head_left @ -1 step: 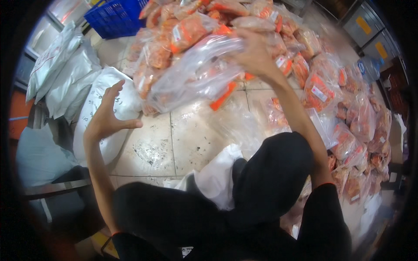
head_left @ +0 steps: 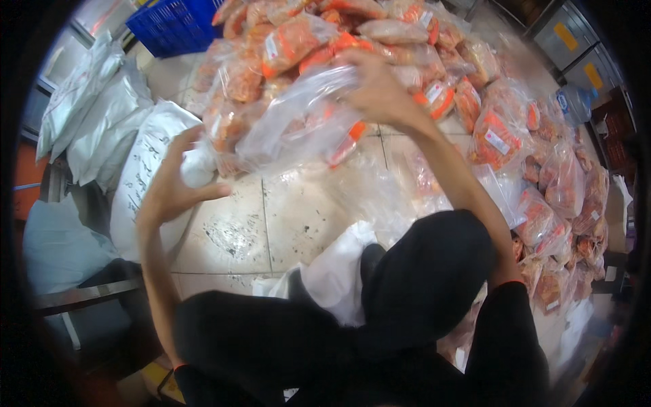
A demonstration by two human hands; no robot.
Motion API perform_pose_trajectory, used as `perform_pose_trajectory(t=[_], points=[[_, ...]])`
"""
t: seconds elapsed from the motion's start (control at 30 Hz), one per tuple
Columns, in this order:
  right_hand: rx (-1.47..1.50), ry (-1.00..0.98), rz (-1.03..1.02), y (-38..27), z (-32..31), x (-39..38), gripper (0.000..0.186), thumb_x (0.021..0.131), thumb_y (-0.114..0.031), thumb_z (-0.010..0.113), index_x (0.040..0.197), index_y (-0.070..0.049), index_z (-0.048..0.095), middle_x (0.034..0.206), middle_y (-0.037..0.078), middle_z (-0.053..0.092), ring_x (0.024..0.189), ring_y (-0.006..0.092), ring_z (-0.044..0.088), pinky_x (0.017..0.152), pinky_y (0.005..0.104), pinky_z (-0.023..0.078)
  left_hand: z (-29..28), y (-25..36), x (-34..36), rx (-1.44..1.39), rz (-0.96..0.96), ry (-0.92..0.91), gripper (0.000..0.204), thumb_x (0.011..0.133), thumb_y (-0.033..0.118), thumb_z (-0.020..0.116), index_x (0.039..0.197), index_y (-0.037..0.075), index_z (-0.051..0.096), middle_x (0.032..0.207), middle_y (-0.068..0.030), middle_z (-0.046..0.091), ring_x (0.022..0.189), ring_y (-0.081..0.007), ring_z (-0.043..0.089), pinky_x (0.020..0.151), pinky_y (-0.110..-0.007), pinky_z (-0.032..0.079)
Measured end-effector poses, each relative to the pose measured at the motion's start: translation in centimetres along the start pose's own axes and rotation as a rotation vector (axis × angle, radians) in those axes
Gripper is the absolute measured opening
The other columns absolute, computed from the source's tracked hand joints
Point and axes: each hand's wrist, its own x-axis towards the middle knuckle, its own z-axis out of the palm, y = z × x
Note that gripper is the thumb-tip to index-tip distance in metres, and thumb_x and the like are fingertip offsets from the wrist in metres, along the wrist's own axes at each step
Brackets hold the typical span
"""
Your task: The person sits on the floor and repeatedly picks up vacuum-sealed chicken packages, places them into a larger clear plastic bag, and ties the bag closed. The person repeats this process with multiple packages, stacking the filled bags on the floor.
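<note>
Clear bag [head_left: 298, 125] of orange packets [head_left: 342, 139]

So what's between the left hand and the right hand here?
In the head view, a clear plastic bag of orange-packed contents spans the gap: the right hand grips its top, while the open left hand is at its lower corner.

This looks like a back room or storeroom of a food business rather than a home. A worn, stained tiled floor [head_left: 271, 217] serves as the work surface. Beyond it a heap of clear plastic bags [head_left: 420, 61] of orange-coloured food spreads across the tiles and curves round to the right. Left of the heap lie white sacks [head_left: 102, 115]; behind them stands a blue plastic crate [head_left: 173, 24]. Right of the heap are what seem to be steel cabinets [head_left: 576, 47].
</note>
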Motion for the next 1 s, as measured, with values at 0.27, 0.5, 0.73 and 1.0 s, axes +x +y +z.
perform_pose_trajectory(t=[0.27, 0.5, 0.73, 1.0], points=[[0.409, -0.608, -0.074, -2.6, 8.1, -4.0, 0.036, 0.074, 0.001, 0.074, 0.107, -0.005, 0.06, 0.097, 0.004, 0.056, 0.092, 0.016, 0.055, 0.083, 0.0323, 0.048, 12.3, -2.9, -2.1, -0.775, -0.223, 0.145, 0.049, 0.089, 0.007, 0.064, 0.135, 0.002, 0.049, 0.114, -0.0079, 0.059, 0.095, -0.0149, 0.06, 0.079, -0.024, 0.048], [0.445, 0.03, 0.887, 12.6, 6.6, -7.1, 0.048, 0.087, -0.027, 0.076, 0.121, 0.001, 0.056, 0.102, 0.005, 0.062, 0.098, 0.0128, 0.06, 0.087, 0.0273, 0.05, 9.4, -5.8, -9.4, -0.55, -0.712, 0.453, 0.042, 0.091, 0.011, 0.059, 0.132, 0.003, 0.055, 0.109, -0.0066, 0.061, 0.081, -0.0105, 0.056, 0.07, -0.021, 0.045], [0.603, 0.319, 0.699, 18.6, 17.2, -13.4, 0.061, 0.08, -0.027, 0.083, 0.123, 0.0, 0.049, 0.114, 0.007, 0.057, 0.106, 0.0172, 0.057, 0.091, 0.0307, 0.047, 10.4, -8.2, -10.9, -0.25, -0.615, 0.404, 0.049, 0.091, 0.011, 0.06, 0.138, 0.0, 0.049, 0.118, -0.0116, 0.061, 0.106, -0.0211, 0.059, 0.093, -0.032, 0.046], [0.353, 0.731, 0.516, 15.9, 24.6, -11.6, 0.074, 0.074, -0.013, 0.087, 0.131, -0.002, 0.04, 0.126, 0.006, 0.05, 0.119, 0.0189, 0.051, 0.101, 0.0337, 0.042, 9.7, -8.6, -10.4, -0.499, -0.81, 0.274, 0.037, 0.087, 0.008, 0.059, 0.124, 0.008, 0.052, 0.085, -0.0043, 0.06, 0.074, -0.0124, 0.056, 0.067, -0.024, 0.046]])
